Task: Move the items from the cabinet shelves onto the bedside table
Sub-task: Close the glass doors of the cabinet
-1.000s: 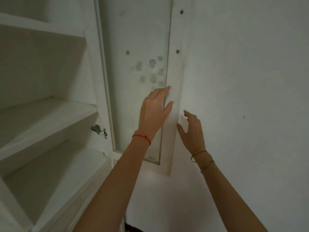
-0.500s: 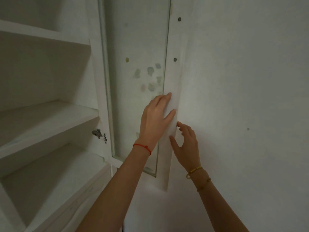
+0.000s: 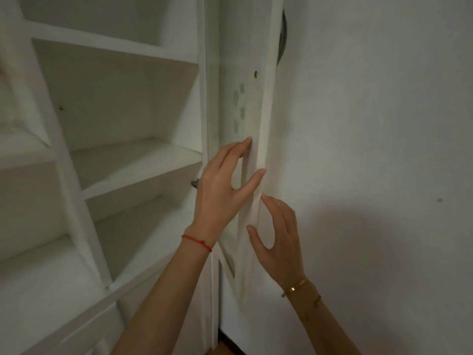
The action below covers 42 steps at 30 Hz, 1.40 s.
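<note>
Head view, dim light, w/ 2 hands raised at the free edge of 1 white cabinet door (image 3: 266, 106), which is swung open and seen nearly edge-on against a plain white wall (image 3: 371, 124).

Left hand (image 3: 220, 190): red string on the wrist, index fingertip on the door's inner face, thumb on its narrow edge, so finger and thumb pinch the door edge. Other fingers are hidden behind the hand.

Right hand (image 3: 277, 239): 2 gold bracelets on the wrist, just below the left hand. Fingers curve around the outer side of the same edge, thumb on the near side; it grips the door too. The 2 hands are close but not touching.

Door panel looks like frosted glass w/ approx 5 small pale patches and 1 round metal stud. 1 metal hinge (image 3: 195, 183) shows at the cabinet frame, partly behind the left hand.

Cabinet (image 3: 64, 162) fills the left half: white, open, w/ 2 columns split by 1 upright divider. Approx 4 shelf boards show in the right column (image 3: 138, 165); every shelf surface in view is bare. No items to move are visible, and the bedside table is out of frame.

A dark strip of floor shows at bottom centre.
</note>
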{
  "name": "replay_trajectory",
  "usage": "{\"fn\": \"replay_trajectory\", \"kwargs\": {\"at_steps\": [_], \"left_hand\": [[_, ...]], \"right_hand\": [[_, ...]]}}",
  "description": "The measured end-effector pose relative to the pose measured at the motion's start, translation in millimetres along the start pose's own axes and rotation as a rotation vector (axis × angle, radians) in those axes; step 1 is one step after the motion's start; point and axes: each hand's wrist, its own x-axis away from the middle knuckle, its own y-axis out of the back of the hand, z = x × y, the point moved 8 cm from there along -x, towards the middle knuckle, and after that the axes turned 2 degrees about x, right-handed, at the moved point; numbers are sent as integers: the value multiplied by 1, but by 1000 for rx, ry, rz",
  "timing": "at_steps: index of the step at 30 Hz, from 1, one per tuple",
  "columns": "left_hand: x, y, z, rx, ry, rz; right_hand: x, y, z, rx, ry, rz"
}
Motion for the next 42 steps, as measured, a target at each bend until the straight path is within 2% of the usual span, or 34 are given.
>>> {"fn": "replay_trajectory", "kwargs": {"at_steps": [8,16,20,33,42], "left_hand": [[17,92,22,-210,49,-43],[25,176,68,-395,140,-90],[22,206,94,-487,175,-108],[13,240,150,-619,177,-232],[10,249,170,-604,173,-248]], "right_hand": [[-6,-59,69,-286,78,140],[-32,-136,136,-387,174,295],[-43,-170,154,-399,184,302],[-68,-247,180,-372,219,323],[-72,-268,178,-354,226,314]]}}
